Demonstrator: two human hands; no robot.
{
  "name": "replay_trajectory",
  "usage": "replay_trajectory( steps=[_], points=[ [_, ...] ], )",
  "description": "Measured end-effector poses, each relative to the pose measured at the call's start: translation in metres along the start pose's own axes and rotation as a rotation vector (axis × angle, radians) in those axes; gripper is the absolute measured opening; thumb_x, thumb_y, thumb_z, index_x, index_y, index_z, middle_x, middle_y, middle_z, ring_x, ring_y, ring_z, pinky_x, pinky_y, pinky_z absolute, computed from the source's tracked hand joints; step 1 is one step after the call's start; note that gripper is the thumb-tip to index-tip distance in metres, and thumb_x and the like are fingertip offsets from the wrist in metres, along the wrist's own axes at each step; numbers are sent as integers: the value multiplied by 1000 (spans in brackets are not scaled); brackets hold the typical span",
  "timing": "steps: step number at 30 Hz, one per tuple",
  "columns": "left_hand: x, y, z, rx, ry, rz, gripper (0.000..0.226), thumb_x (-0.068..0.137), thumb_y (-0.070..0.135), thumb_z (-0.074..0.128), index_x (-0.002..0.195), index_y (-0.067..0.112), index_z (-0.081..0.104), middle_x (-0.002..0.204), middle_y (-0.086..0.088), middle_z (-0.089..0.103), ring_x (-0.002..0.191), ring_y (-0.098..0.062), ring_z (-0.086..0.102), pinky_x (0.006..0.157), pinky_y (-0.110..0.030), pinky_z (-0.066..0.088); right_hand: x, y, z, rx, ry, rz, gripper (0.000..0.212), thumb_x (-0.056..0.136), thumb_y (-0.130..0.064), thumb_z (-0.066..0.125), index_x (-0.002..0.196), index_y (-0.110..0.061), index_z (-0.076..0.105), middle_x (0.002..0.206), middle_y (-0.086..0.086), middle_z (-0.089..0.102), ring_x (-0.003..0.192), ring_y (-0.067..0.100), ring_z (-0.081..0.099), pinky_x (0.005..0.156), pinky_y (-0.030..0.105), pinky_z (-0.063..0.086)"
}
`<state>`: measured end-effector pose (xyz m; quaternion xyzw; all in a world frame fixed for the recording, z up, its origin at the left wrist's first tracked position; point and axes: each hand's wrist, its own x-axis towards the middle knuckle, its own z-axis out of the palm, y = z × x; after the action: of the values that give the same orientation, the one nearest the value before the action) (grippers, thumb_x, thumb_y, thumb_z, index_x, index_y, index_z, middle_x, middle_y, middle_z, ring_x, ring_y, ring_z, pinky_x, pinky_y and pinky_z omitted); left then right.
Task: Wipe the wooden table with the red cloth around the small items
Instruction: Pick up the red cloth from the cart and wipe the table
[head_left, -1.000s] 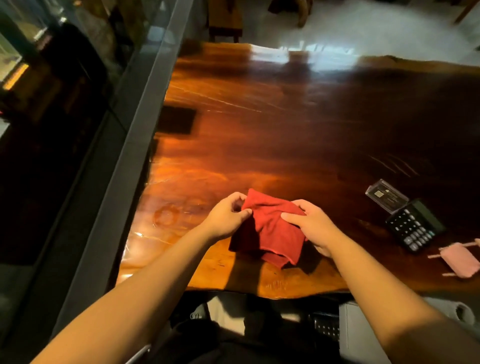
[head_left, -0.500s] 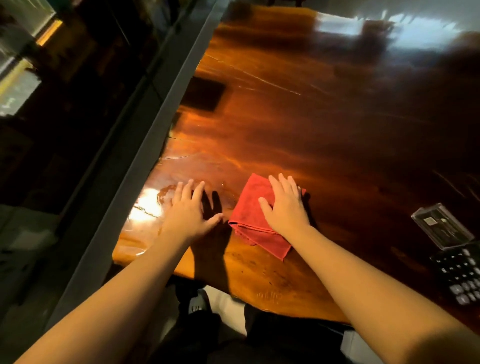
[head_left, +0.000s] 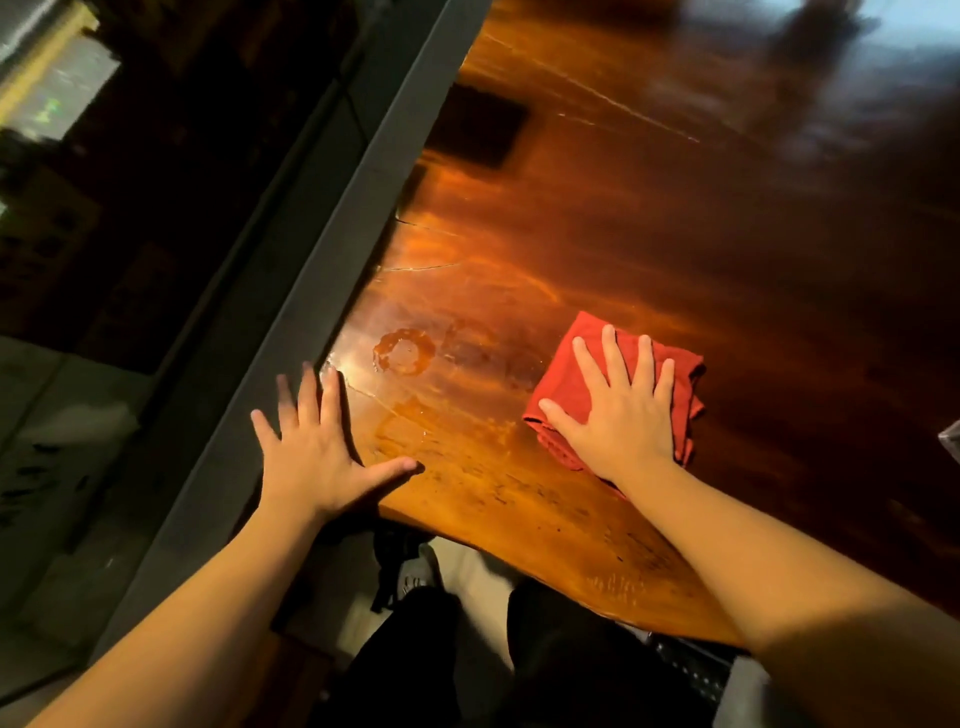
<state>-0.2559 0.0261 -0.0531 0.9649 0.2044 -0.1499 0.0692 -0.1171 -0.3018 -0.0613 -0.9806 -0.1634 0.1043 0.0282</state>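
**A:** At the near left corner of the wooden table (head_left: 649, 249), your left hand (head_left: 311, 457) lies flat with the fingers spread wide, holding nothing, its heel at the table's edge beside the grey rail (head_left: 291, 312). What sits just past it?

**B:** A ring-shaped stain (head_left: 404, 352), on the glossy patch just beyond your left fingertips. Fainter marks trail off to its right, toward the red cloth (head_left: 576, 379).

**A:** And the cloth itself?

**B:** Folded into a pad, flat on the wood, with your right hand (head_left: 621, 415) pressed open on top, fingers fanned, palm down rather than pinching. The stain lies to the cloth's left and slightly farther from you, between your two hands.

**A:** So which hand does the work?

**B:** Your right, I'd judge: it has the cloth, so a sweep leftward should carry it over the marks. At the right edge only a sliver of something pale (head_left: 953, 439) shows; you cannot tell what it is.
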Motion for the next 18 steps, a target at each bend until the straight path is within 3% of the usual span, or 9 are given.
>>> replay_trajectory(
  steps=[9, 18],
  points=[
    [-6, -21, 3, -108, -57, 68, 159, 37, 110, 43, 160, 20, -5, 168, -15, 0, 153, -41, 0, 113, -76, 15, 34, -65, -4, 20, 13, 19, 92, 83, -88, 18, 159, -37, 15, 170, 4, 8, 153, 42, 1, 120, 65, 4],
    [-8, -20, -1, -115, -46, 76, 163, 33, 112, 38, 160, 17, -1, 168, -15, -2, 152, -42, -6, 114, -74, 11, 64, -149, -6, 41, -3, -118, 91, 83, -89, 13, 159, -39, 12, 170, 4, 4, 153, 44, -2, 119, 67, 2]
  ],
)
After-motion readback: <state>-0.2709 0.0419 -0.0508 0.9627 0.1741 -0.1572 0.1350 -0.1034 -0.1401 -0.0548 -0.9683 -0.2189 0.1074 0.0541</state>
